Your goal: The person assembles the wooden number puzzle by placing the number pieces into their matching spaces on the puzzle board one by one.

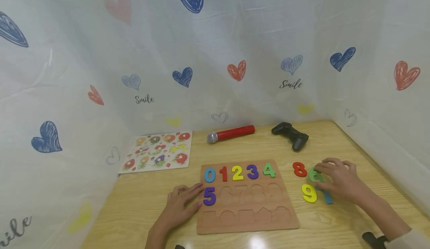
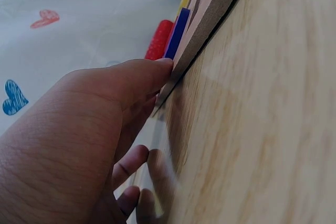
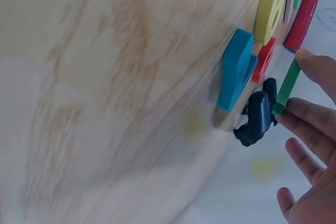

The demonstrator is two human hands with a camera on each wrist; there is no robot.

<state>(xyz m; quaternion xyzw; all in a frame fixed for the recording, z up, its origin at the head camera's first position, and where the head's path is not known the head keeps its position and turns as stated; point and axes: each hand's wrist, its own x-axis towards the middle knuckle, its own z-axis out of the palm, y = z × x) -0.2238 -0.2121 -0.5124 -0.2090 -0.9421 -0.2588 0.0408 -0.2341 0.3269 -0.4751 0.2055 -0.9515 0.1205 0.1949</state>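
My right hand [image 1: 342, 181] pinches a green number 6 [image 1: 314, 177] between thumb and fingers. In the right wrist view the green piece [image 3: 287, 86] is seen edge-on, raised off the table. Below that hand lies a blue number 7 [image 1: 328, 198], partly hidden, with a yellow 9 [image 1: 314, 193] and a red 8 [image 1: 299, 169] beside it. My left hand [image 1: 181, 206] touches the left edge of a wooden number board [image 1: 248, 224], thumb near the purple 5 [image 1: 209, 196]. Numbers 0 to 4 fill the board's top row; the 5 starts the second.
A red microphone [image 1: 235, 132] and a black game controller [image 1: 290, 135] lie behind the board. At the back left is a fruit picture board [image 1: 125, 169]. A curtain [image 1: 215, 103] printed with hearts encloses the wooden table [image 1: 134, 204]. A dark object [image 1: 371, 238] shows near my right forearm.
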